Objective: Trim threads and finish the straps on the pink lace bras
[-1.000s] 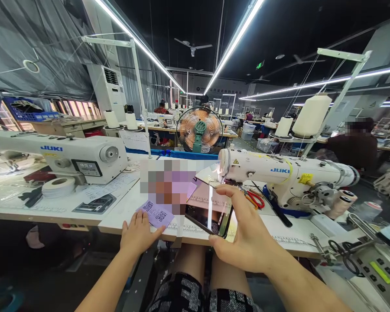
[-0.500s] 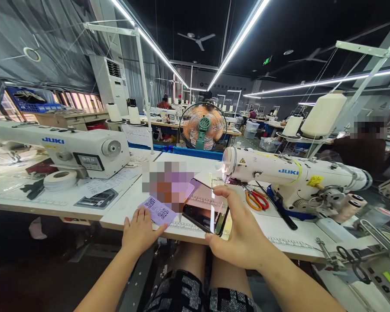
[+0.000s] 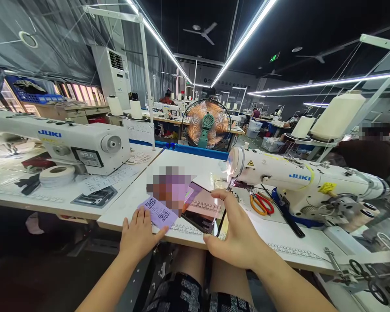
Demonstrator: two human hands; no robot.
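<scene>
On the white sewing table (image 3: 130, 212) lies a purple paper slip (image 3: 162, 212) with printed QR codes. My left hand (image 3: 139, 232) rests flat on its left end, fingers stretched and thumb apart. My right hand (image 3: 237, 229) grips a smartphone (image 3: 203, 208) by its right side, thumb at the near edge and fingers at the far one. The phone is held above the table front, screen towards me, and its screen shows ruler marks and a dark band. Behind the slip and phone, a pixelated patch hides part of the purple and brownish area.
A white sewing machine (image 3: 269, 169) stands at the right, with orange-and-red-handled scissors (image 3: 261, 203) beside it. Another machine (image 3: 84, 143) and a tape roll (image 3: 56, 177) are at the left. Beyond the table stands a fan (image 3: 208, 123). A person (image 3: 364, 149) sits at far right.
The camera view has shifted slightly, moving the machines and thread cones in frame. The image on the phone screen has changed a little. Both hands keep their places on the slip and phone.
</scene>
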